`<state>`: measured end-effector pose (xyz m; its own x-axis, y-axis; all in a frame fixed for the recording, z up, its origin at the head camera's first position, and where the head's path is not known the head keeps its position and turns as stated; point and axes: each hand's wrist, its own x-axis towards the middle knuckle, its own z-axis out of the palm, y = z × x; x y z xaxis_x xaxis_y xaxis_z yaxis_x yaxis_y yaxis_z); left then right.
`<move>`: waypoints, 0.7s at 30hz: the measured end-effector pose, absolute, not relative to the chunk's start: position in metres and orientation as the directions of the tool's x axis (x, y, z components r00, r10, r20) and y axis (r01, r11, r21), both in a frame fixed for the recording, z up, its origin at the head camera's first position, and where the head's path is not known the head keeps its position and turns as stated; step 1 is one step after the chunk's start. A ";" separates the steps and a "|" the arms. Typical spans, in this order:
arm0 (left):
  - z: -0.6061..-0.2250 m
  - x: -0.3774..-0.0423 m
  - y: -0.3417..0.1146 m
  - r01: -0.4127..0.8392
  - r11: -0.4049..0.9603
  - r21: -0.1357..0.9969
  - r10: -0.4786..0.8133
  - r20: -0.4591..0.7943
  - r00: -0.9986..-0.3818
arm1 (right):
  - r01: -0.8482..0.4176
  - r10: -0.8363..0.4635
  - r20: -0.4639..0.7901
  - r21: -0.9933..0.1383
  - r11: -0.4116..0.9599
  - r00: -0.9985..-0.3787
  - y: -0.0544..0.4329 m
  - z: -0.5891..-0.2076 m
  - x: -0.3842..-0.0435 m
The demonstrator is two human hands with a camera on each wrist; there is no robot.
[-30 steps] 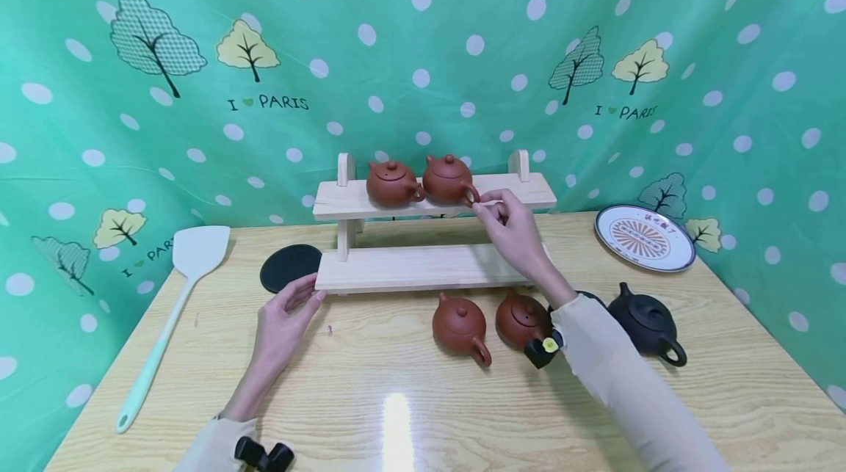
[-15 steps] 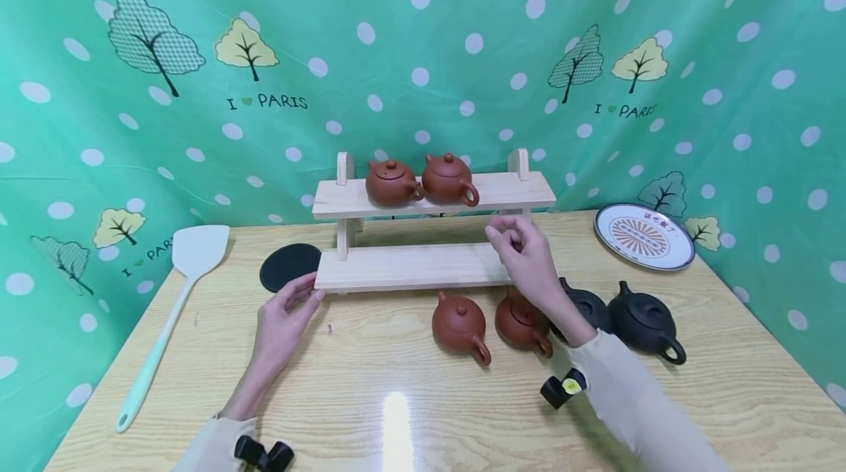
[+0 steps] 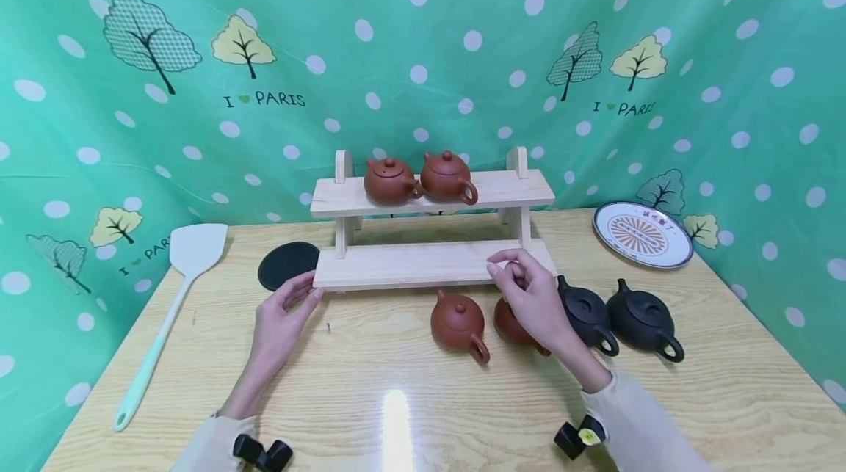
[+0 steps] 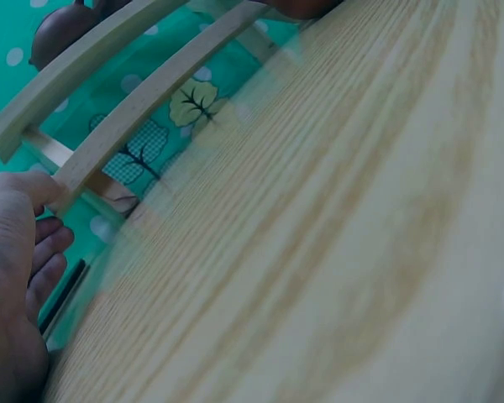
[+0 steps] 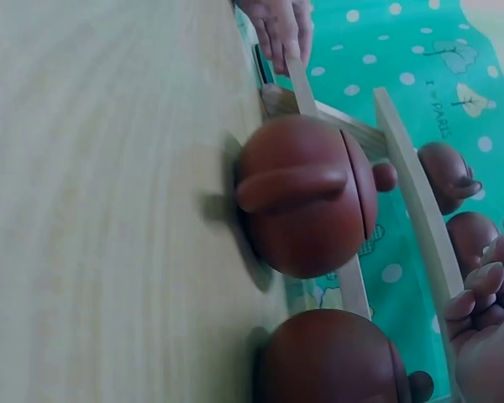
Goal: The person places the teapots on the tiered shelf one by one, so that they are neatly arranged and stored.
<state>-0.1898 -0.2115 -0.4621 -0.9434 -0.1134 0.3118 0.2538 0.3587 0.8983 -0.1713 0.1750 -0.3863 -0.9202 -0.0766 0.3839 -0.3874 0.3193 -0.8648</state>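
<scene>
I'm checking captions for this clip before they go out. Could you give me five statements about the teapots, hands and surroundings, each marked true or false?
1. Two reddish-brown teapots stand on the upper tier of the two-tier wooden rack. True.
2. Each hand grips a teapot. False: the left hand holds the left end of the rack, and the right hand holds nothing.
3. A black teapot sits on the lower tier. False: both black teapots stand on the table.
4. In the head view, the spatula lies left of the black disc. True.
5. The plate is square. False: the patterned plate is round.
</scene>
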 end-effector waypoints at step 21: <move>-0.462 -0.191 -0.211 0.252 0.381 0.890 -0.114 0.316 -0.942 | -0.352 -0.098 0.339 -0.888 0.297 -0.936 0.177 -0.405 -0.122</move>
<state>-0.1906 -0.2112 -0.4624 -0.9420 -0.1138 0.3158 0.2523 0.3808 0.8896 -0.1217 0.1766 -0.4051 -0.9357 -0.0984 0.3387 -0.3524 0.2967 -0.8876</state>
